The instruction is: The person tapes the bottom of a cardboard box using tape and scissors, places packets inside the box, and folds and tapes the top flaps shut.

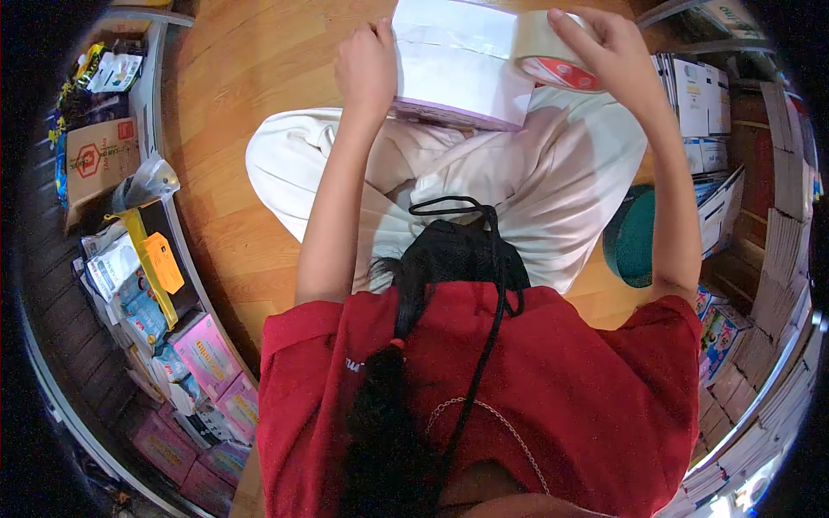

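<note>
A box wrapped in white paper point(458, 65) rests at my crossed shins, with a purplish lower edge toward me. Glossy clear tape runs over its top. My left hand point(366, 65) is closed against the box's left side, its fingers curled and partly hidden. A wide roll of clear packing tape point(535, 47), with a red and white core, is in my right hand point(613, 56), thumb over the roll. The roll sits at the box's right edge; whether its tape strip is still joined to the box I cannot tell.
Wooden floor point(220, 173) surrounds my legs. On the left, a shelf holds a brown carton point(102, 160), pink boxes point(207, 354) and plastic packets. Stacked white cartons point(701, 99) fill the right side. A dark green round object point(630, 237) lies beside my right knee.
</note>
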A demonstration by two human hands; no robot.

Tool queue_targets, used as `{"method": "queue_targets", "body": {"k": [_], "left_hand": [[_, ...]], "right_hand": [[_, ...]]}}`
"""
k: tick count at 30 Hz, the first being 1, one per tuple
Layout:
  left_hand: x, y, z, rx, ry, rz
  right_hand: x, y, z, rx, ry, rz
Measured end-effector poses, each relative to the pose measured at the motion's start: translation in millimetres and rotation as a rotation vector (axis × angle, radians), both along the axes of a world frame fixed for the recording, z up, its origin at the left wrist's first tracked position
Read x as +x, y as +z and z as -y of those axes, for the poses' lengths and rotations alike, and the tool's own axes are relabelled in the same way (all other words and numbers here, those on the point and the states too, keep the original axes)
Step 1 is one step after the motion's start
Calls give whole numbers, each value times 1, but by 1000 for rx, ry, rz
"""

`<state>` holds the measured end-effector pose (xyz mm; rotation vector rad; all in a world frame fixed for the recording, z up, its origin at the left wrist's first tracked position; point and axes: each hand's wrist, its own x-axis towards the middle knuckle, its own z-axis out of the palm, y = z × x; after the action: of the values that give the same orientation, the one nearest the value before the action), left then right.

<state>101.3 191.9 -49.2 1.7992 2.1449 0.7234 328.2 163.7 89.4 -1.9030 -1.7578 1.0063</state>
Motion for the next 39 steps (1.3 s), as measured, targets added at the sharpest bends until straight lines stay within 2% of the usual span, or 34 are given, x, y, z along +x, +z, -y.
{"method": "queue_targets", "body": {"k": [3, 9, 12, 15, 18, 21, 30, 33, 39], "left_hand": [[0, 0, 1, 30, -14, -3], [-3, -7, -2, 79, -39, 50], [-3, -4, 0, 54, -26, 77], [-3, -6, -3, 67, -26, 98], [-2, -3, 0, 53, -31, 83], [-2, 0, 1, 53, -35, 71], [-4, -3, 2, 52, -10, 69], [-13, -6, -4, 69, -23, 63], [-13, -1, -13, 45, -22, 32]], "right_hand": [[25, -30, -7, 253, 321, 277], [24, -39, 0, 330, 321, 201], [35, -43, -1, 317, 330, 339], [38, -50, 1, 463, 361, 306], [39, -49, -4, 235, 344, 370], [35, -48, -3, 279, 366, 335], [37, -48, 0, 246, 306, 636], [28, -52, -7, 249, 367, 798], [8, -47, -13, 165, 430, 873]]}}
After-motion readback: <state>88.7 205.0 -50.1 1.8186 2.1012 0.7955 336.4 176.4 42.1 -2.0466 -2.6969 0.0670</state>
